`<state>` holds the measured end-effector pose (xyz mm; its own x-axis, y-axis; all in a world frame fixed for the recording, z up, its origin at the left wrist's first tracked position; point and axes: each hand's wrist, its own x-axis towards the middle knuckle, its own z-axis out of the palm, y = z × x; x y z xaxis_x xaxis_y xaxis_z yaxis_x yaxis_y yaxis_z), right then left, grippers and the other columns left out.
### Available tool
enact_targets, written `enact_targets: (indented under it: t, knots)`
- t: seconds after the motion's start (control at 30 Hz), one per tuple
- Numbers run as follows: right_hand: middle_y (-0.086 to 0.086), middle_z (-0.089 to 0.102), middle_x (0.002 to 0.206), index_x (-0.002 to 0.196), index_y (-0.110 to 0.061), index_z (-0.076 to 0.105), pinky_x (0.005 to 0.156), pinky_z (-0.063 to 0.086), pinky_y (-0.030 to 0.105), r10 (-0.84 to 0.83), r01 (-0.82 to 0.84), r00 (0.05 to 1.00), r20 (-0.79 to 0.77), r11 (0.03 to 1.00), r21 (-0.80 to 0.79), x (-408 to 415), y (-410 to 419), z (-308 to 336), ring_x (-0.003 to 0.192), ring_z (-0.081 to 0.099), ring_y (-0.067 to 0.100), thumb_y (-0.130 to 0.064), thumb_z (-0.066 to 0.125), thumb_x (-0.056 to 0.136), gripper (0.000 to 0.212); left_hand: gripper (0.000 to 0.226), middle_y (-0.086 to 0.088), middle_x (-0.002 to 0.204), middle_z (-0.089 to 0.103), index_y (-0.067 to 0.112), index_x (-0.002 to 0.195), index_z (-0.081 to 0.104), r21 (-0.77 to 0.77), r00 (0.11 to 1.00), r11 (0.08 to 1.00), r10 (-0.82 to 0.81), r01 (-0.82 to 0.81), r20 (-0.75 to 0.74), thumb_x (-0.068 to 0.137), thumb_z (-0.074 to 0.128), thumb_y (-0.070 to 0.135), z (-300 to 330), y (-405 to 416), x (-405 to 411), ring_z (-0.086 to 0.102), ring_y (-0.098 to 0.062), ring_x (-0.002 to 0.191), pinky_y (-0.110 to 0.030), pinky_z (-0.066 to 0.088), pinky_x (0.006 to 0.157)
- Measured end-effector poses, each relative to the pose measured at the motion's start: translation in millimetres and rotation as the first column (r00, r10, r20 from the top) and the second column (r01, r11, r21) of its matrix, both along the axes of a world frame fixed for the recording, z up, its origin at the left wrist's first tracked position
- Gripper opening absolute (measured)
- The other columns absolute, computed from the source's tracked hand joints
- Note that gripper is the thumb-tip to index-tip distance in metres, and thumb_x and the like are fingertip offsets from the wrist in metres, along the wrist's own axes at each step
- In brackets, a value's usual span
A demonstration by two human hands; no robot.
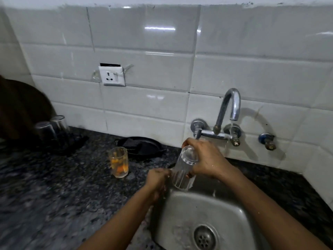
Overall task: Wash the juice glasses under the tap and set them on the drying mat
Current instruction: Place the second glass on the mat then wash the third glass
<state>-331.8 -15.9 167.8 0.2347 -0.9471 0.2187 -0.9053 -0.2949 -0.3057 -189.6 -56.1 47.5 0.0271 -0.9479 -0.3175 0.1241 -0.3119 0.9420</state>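
Observation:
A clear ribbed juice glass (183, 170) is held upside down and tilted over the sink's left rim, base up. My right hand (207, 157) grips its upper part near the base. My left hand (156, 179) touches its lower left side near the mouth. A dirty glass (118, 162) with orange pulp stands upright on the counter to the left. Two clean glasses (52, 129) stand upside down on a dark drying mat (75, 141) at the far left. The chrome tap (232, 107) runs a thin stream to the right of the held glass.
A steel sink (180, 219) with a drain (204, 238) lies below my hands. A black pan (144, 145) rests against the tiled wall behind the dirty glass. A wall socket (112, 75) sits above the dark speckled counter (54, 195).

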Motion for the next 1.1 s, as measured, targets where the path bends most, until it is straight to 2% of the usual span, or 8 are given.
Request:
enact_targets:
  t: [0.13, 0.3, 0.43, 0.57, 0.67, 0.8, 0.93, 1.1]
  knots:
    - [0.003, 0.064, 0.106, 0.113, -0.027, 0.053, 0.072, 0.045, 0.025, 0.045, -0.034, 0.993, 0.113, 0.995, -0.099, 56.1, -26.0, 7.9, 0.09, 0.058, 0.018, -0.019, 0.086, 0.051, 0.071, 0.004, 0.0, 0.061, 0.069, -0.006, 0.076, 0.07, -0.19, 0.985, 0.966, 0.17, -0.173, -0.034, 0.077, 0.066, -0.007, 30.9, -19.0, 77.3, 0.067, -0.01, 0.063, -0.021, 0.054, 0.063]
    - [0.002, 0.063, 0.103, 0.11, -0.029, 0.055, 0.075, 0.051, 0.032, 0.139, -0.083, 0.949, 0.282, 0.976, -0.202, 160.9, -64.1, 8.6, 0.09, 0.061, 0.021, -0.017, 0.084, 0.053, 0.065, 0.012, -0.01, 0.067, 0.071, 0.001, 0.066, 0.066, -0.23, 0.95, 0.923, 0.312, -0.308, -0.019, 0.074, 0.074, 0.006, 30.7, -43.5, 204.5, 0.065, -0.016, 0.062, -0.024, 0.053, 0.055]
    - [0.006, 0.062, 0.103, 0.11, -0.024, 0.055, 0.078, 0.052, 0.038, 0.186, -0.119, 0.902, 0.39, 0.975, -0.189, 253.6, -104.7, -3.3, 0.091, 0.059, 0.023, -0.015, 0.086, 0.048, 0.07, 0.03, -0.015, 0.068, 0.068, 0.011, 0.056, 0.07, -0.2, 0.908, 0.91, 0.393, -0.363, 0.144, 0.079, 0.072, 0.031, -5.3, -61.0, 318.3, 0.058, -0.022, 0.067, -0.033, 0.047, 0.067]
    - [0.007, 0.06, 0.108, 0.112, -0.021, 0.055, 0.079, 0.047, 0.028, 0.161, -0.122, 0.886, 0.435, 0.986, -0.116, 339.2, -149.9, -24.5, 0.096, 0.056, 0.02, -0.014, 0.089, 0.048, 0.072, 0.041, -0.013, 0.079, 0.07, 0.017, 0.07, 0.071, -0.198, 0.796, 0.869, 0.494, -0.453, 0.35, 0.093, 0.049, 0.042, -38.6, -73.5, 405.5, 0.063, -0.032, 0.079, -0.041, 0.051, 0.073]
    - [0.008, 0.053, 0.114, 0.119, -0.023, 0.052, 0.073, 0.037, 0.017, 0.14, -0.125, 0.903, 0.405, 0.99, -0.062, 385.0, -180.1, -39.5, 0.095, 0.048, 0.015, -0.011, 0.086, 0.056, 0.073, 0.044, -0.011, 0.073, 0.063, 0.014, 0.081, 0.068, -0.236, 0.654, 0.878, 0.469, -0.416, 0.594, 0.096, 0.037, 0.042, -53.8, -78.7, 436.5, 0.058, -0.03, 0.072, -0.033, 0.044, 0.06]
    - [0.01, 0.045, 0.118, 0.128, -0.022, 0.048, 0.051, 0.032, -0.006, 0.108, -0.116, 0.924, 0.366, 0.993, -0.001, 425.5, -224.8, -53.3, 0.095, 0.044, 0.017, 0.0, 0.079, 0.066, 0.072, 0.039, -0.021, 0.109, 0.064, 0.003, 0.098, 0.064, -0.318, 0.449, 0.898, 0.429, -0.303, 0.784, 0.095, 0.045, 0.036, -83.6, -102.3, 455.6, 0.054, -0.036, 0.112, -0.044, 0.038, 0.099]
    - [0.01, 0.045, 0.121, 0.138, -0.024, 0.042, 0.059, 0.03, -0.004, 0.118, -0.13, 0.954, 0.274, 0.991, 0.025, 451.7, -267.3, -61.6, 0.092, 0.038, 0.013, -0.002, 0.078, 0.07, 0.08, 0.056, -0.02, 0.135, 0.05, 0.001, 0.123, 0.053, -0.326, 0.431, 0.912, 0.406, -0.249, 0.806, 0.093, 0.033, 0.044, -100.6, -115.2, 463.7, 0.033, -0.034, 0.137, -0.046, 0.011, 0.117]
    - [0.016, 0.04, 0.124, 0.14, -0.017, 0.041, 0.041, 0.028, -0.007, 0.143, -0.155, 0.966, 0.216, 0.987, 0.038, 474.3, -312.4, -79.6, 0.092, 0.034, 0.017, 0.002, 0.061, 0.085, 0.061, 0.06, -0.019, 0.127, 0.058, 0.002, 0.113, 0.062, -0.295, 0.292, 0.944, 0.326, -0.146, 0.899, 0.088, 0.026, 0.043, -119.2, -125.8, 466.0, 0.04, -0.036, 0.133, -0.05, 0.023, 0.113]
